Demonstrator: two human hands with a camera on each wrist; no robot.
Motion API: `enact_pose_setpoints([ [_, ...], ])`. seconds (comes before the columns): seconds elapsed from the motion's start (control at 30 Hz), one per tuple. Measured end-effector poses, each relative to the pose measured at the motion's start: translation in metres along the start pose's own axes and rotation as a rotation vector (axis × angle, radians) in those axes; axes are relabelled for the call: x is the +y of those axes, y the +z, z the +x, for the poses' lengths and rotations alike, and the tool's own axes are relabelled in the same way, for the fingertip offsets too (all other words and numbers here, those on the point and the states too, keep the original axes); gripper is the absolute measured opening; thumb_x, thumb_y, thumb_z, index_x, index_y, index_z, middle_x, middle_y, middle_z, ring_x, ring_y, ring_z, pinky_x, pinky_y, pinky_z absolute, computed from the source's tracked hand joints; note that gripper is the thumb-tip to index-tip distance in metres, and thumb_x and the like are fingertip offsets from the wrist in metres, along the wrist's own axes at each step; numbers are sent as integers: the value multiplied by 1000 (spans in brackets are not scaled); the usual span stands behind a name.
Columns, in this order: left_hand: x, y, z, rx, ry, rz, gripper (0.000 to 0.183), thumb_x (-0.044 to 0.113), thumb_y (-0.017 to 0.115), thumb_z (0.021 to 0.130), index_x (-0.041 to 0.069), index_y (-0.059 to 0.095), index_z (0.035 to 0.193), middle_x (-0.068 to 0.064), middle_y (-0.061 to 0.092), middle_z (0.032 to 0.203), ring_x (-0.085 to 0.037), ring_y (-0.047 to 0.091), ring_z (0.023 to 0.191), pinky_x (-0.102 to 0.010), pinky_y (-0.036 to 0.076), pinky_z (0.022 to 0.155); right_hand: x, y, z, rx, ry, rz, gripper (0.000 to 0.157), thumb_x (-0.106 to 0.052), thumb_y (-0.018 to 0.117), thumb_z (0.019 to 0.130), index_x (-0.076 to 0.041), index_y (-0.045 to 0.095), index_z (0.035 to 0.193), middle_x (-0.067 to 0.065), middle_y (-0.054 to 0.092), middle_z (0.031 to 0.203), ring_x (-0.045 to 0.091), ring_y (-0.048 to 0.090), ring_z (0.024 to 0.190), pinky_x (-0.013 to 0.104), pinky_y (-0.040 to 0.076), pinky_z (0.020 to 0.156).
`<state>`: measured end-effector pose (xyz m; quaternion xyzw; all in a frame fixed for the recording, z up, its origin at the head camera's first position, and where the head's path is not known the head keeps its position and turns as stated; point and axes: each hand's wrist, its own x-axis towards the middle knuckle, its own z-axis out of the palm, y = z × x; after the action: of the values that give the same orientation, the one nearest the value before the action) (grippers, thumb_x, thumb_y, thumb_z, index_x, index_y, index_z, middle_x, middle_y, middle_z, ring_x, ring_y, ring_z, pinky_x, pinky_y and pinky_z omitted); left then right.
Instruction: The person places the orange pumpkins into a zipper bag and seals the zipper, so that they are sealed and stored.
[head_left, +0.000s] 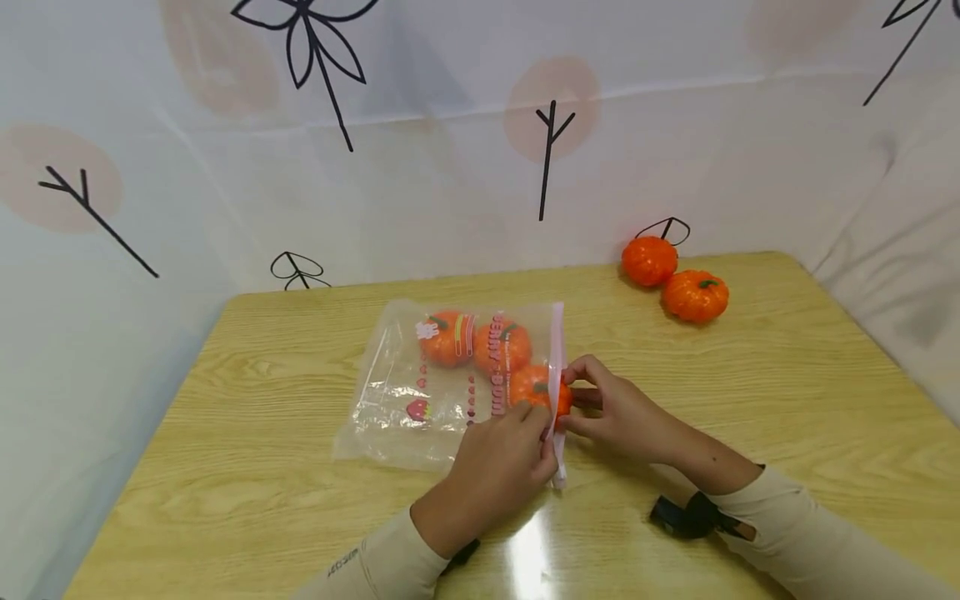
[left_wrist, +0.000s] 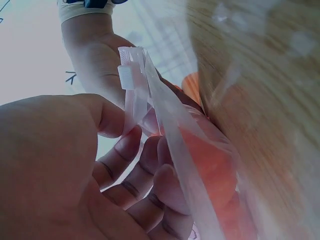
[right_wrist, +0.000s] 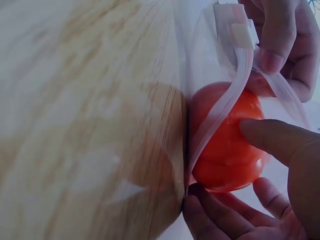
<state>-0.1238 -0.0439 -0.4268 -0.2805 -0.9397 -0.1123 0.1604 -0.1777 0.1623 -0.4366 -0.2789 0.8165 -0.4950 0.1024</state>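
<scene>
A clear zip bag [head_left: 393, 417] with pink print and a pink zip edge lies flat, its mouth facing right. Inside it are two small orange toy pumpkins [head_left: 502, 348] with green stems. A third toy pumpkin [right_wrist: 227, 160] sits at the mouth, partly within the bag. My left hand [head_left: 498, 458] pinches the upper lip of the mouth between thumb and fingers, beside the white slider [left_wrist: 126, 77]. From the right, my right hand [head_left: 626, 412] holds the third pumpkin, thumb on its side and fingers near the lower lip.
Two more orange toy pumpkins [head_left: 695, 297] stand at the back right of the wooden table [head_left: 247, 475], side by side near its far edge. A white cloth [head_left: 450, 183] with plant drawings hangs behind. Black straps [head_left: 693, 515] are on the wrists.
</scene>
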Motion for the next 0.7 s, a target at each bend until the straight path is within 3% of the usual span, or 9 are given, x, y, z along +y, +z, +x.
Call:
enact_pose_setpoints([
  [0.17,-1,2,0,49,25,25,13,29,68,86,20,58,85,9,52,73,-4,41,52,-20,29,43,2,-1,1,-6,-7,-43,39,-14,75,88,-6,44,110,11,58,118,39,59,126,41,51,97],
  [0.27,0,3,-1,85,37,33,12,28,69,85,20,59,84,10,53,73,-4,45,53,-20,31,44,2,-1,1,-14,-5,-68,36,-17,76,87,-8,47,105,8,59,109,22,64,118,34,54,95],
  [0.4,0,5,-2,124,49,35,12,28,70,84,20,60,83,9,54,72,-6,48,53,-21,34,43,2,-1,0,-20,-14,-88,33,-18,75,88,-8,47,103,7,56,101,11,61,104,30,53,89],
  [0.53,-1,6,-2,147,56,39,13,28,70,84,20,60,82,8,54,71,-7,50,53,-23,35,43,1,0,0,-22,-19,-88,28,-17,73,91,-9,48,103,6,57,100,13,63,107,33,54,91],
  [0.7,1,6,-4,115,55,27,13,27,70,85,20,60,82,8,54,72,-6,48,53,-21,32,43,2,1,-2,-29,-21,-84,21,-15,68,94,-9,50,104,4,59,102,16,63,109,33,54,91],
])
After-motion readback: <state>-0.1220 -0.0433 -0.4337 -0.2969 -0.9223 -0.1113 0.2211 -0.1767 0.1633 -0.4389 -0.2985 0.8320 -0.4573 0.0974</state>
